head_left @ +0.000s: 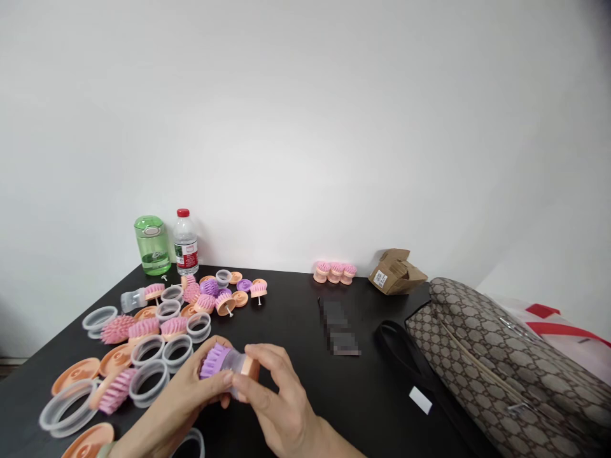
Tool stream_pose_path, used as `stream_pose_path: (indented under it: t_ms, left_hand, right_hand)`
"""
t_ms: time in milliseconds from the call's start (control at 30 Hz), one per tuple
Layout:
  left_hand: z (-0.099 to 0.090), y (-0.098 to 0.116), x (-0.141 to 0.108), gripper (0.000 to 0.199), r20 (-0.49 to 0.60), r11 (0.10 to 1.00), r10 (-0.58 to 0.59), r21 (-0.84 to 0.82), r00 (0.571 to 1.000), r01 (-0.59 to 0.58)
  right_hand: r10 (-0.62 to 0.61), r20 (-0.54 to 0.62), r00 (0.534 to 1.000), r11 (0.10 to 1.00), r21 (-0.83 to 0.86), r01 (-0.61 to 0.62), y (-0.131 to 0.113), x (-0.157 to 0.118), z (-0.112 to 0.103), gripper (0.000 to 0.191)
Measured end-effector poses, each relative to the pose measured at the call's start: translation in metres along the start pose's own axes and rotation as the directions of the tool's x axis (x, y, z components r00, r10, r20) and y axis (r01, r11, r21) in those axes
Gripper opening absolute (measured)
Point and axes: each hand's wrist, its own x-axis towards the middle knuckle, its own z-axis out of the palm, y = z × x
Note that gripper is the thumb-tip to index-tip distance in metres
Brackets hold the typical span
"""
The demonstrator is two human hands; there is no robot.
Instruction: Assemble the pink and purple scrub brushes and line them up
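Observation:
Between my hands is a scrub brush (232,362) with purple bristles, a clear middle ring and an orange cap, tilted on its side above the table. My left hand (198,385) is wrapped round its bristle end and clear ring. The fingers and thumb of my right hand (281,388) grip the orange cap at the other end. Close to my left wrist lie clear plastic rings (149,383), an orange cap (89,441) and a pink-bristled brush head (114,389).
Loose brush parts cover the left of the black table (296,324). Behind them stand a green bottle (153,248) and a red-capped water bottle (186,245). Three pink brushes (335,273) line the wall, left of an open cardboard box (396,273). A patterned bag (515,375) fills the right side.

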Motion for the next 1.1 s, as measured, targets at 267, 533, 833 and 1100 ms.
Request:
stream_pose_path:
  t_ms: [267,533,833,1100]
  left_hand:
    - [-0.002,0.0,0.002,0.057,-0.031,0.967,0.2,0.168,0.979,-0.192]
    - [-0.003,-0.001,0.003,0.05,-0.012,0.859,0.322,0.424,0.947,-0.287]
    - [-0.008,-0.007,0.008,0.053,0.027,0.94,0.142,0.31,0.989,-0.143]
    - [-0.007,-0.006,0.006,0.05,0.092,0.988,-0.013,0.152,0.996,-0.001]
  right_hand:
    - [0.255,0.078,0.964,0.966,0.026,-0.257,0.0,-0.002,-0.001,0.053]
    - [0.331,0.139,0.933,0.943,-0.015,-0.333,0.0,-0.004,0.002,0.059]
    - [0.22,0.201,0.955,0.975,-0.013,-0.222,-0.001,0.001,-0.005,0.055]
    - [0.117,0.242,0.963,0.992,0.008,-0.123,0.0,0.005,-0.008,0.05]
